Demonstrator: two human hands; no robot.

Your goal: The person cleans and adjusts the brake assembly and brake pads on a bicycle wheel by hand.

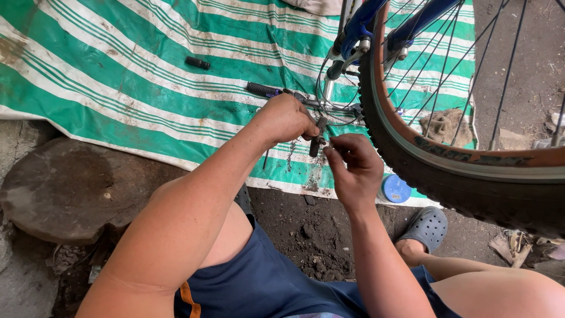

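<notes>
1. Here, the left hand (286,119) has its fingers closed around a small dark brake part (318,140), held mid-scene above the striped tarp (118,76).
2. It looks rigid, light, probably greasy; best gripped along its body.
3. The right hand (353,165) pinches something tiny just beside it, near the knobby tire (412,159).

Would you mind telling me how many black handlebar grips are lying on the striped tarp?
2: one short loose grip lies alone toward the upper left; another grip sits on a handlebar end just above the left hand. More may be hidden behind the wheel.
</notes>
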